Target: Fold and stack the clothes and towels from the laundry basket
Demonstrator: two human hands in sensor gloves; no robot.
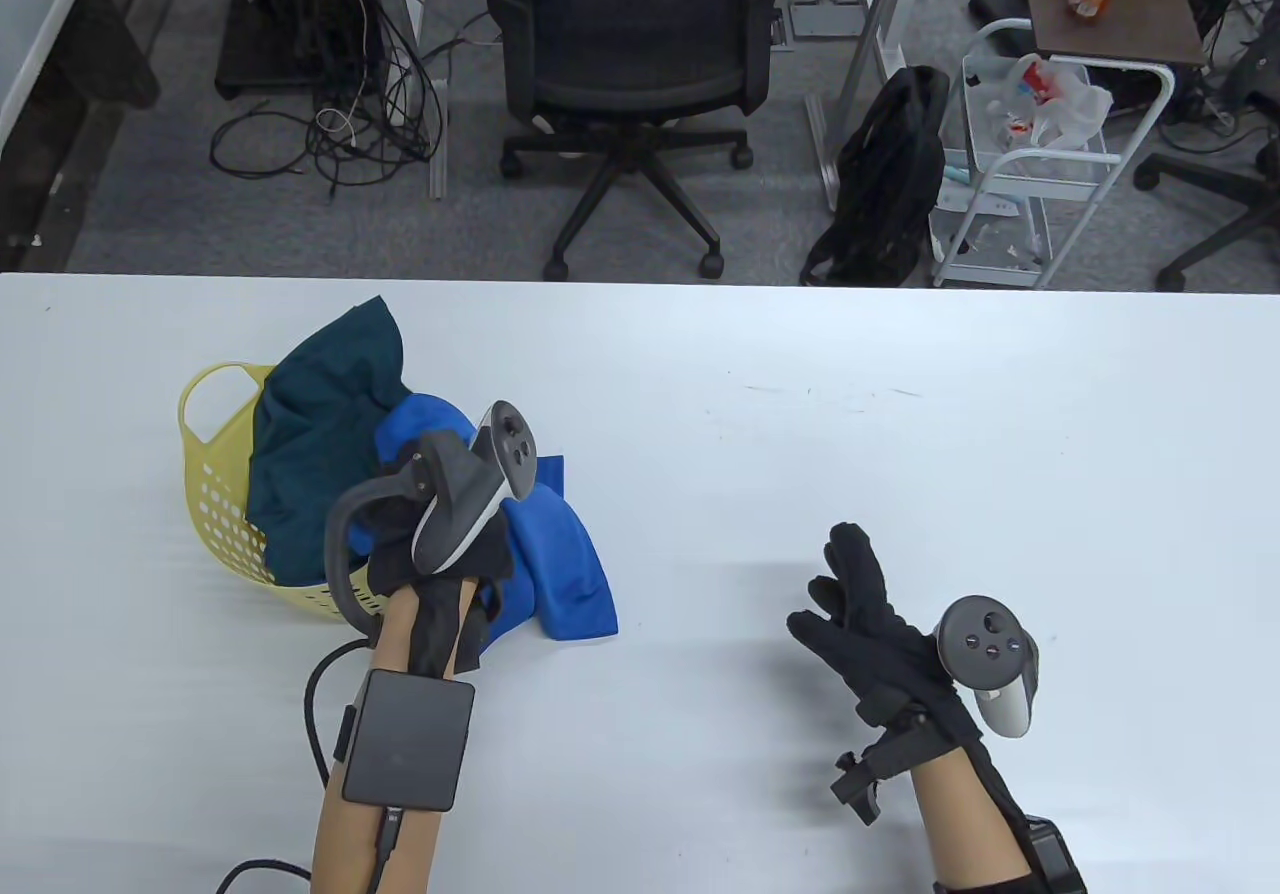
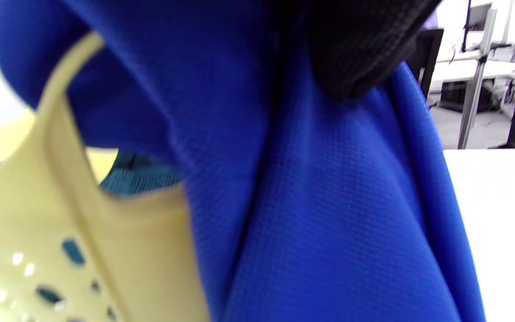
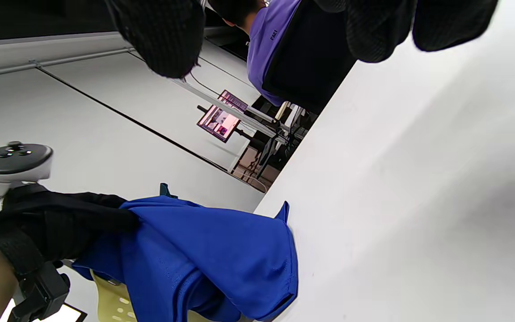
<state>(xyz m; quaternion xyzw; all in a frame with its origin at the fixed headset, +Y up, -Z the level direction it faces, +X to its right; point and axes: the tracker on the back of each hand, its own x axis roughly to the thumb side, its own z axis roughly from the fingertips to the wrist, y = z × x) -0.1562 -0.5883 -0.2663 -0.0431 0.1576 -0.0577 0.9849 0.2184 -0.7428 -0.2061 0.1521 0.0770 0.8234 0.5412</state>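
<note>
Black-gloved, my right hand [image 1: 875, 624] hovers over the white table [image 1: 900, 454], fingers spread, holding nothing. My left hand [image 1: 440, 544] grips the bright blue cloth [image 1: 565, 564] spilling from the yellow perforated plastic basket [image 1: 215, 494]; a dark teal garment [image 1: 315, 434] lies inside.

We can't see the left hand [image 1: 445, 524] fingers in the table view: tracker [image 1: 480, 479] and glove cover them, so its grip on the blue garment [image 1: 560, 554] is hidden there. Left wrist view: one dark fingertip [image 2: 351, 58] presses the blue cloth, the rest cut off at the top edge; yellow basket [image 2: 29, 232] is blurred. Basket interior is buried under the dark teal garment [image 1: 320, 434]. Right wrist view: right hand fingertips [image 3: 163, 36] cropped at the top. Right forearm leaves the table view at the bottom.
</note>
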